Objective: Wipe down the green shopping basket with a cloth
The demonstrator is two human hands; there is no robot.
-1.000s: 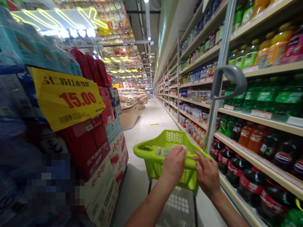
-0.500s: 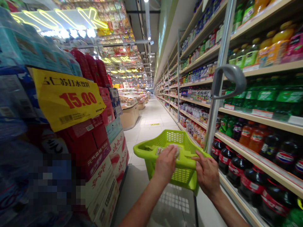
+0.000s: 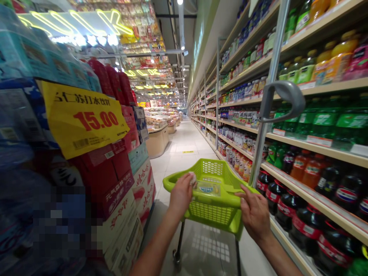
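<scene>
A lime-green plastic shopping cart [image 3: 215, 213] stands right in front of me, its perforated basket on dark metal legs. My left hand [image 3: 180, 197] is closed around a crumpled white tissue or cloth [image 3: 193, 179] and presses it on the left part of the cart's handle. A clear-covered label panel [image 3: 207, 188] lies in the middle of that handle. At the right end, my right hand [image 3: 254, 214] grips the handle, fingers curled on its top. The basket's floor is mostly hidden by the handle and hands.
Shelves of bottled drinks [image 3: 324, 122] line the right side, behind a metal post [image 3: 260, 149] with a grey hook-like handle [image 3: 283, 101]. On the left are stacked drink cartons [image 3: 123, 214] with a yellow price sign [image 3: 86, 120]. A tiled aisle [image 3: 185, 134] runs ahead past display counters [image 3: 157, 142].
My left hand has slid left along the cart handle with the white tissue or cloth, uncovering the label panel. My right hand stays at the handle's right end.
</scene>
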